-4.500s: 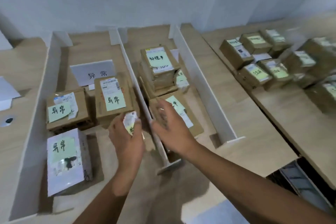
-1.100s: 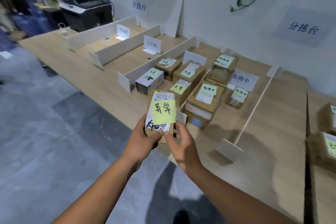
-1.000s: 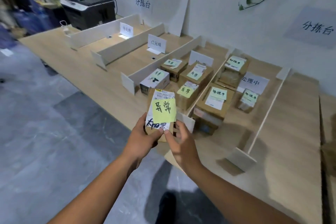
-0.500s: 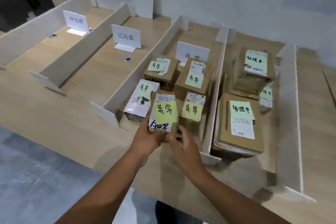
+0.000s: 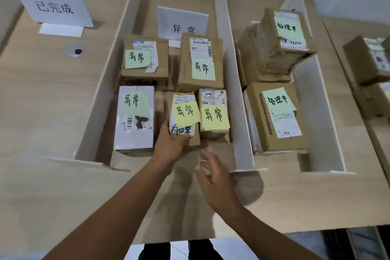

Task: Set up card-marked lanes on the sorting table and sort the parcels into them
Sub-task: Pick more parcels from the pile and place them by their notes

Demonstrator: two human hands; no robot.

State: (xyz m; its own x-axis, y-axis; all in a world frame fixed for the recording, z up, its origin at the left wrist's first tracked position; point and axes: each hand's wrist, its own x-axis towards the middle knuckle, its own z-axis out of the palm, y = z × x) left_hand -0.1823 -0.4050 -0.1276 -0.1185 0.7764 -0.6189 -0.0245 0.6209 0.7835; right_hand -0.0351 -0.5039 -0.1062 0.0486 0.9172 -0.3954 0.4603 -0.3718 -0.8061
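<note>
My left hand [image 5: 170,145] grips the near end of a small brown parcel [image 5: 185,119] with a yellow 异常 note, set down in the middle lane between a white parcel [image 5: 135,118] and another small brown parcel [image 5: 214,114]. Two larger brown parcels [image 5: 145,59] [image 5: 201,62] lie behind them, in front of the 异常 card [image 5: 182,23]. My right hand [image 5: 213,172] hovers just behind the parcel, fingers loose, holding nothing. The lane to the right holds 处理中 parcels [image 5: 276,116] [image 5: 283,42].
White dividers [image 5: 238,91] [image 5: 101,99] [image 5: 318,99] wall the lanes. The left lane has a 已完成 card [image 5: 53,6] and a small round disc [image 5: 73,50]. More parcels [image 5: 371,59] sit at the far right. The table's front edge [image 5: 190,238] is near my body.
I carried the small parcel from in front of me to the 异常 lane and set it down among the others. My right hand has let go and pulled back.
</note>
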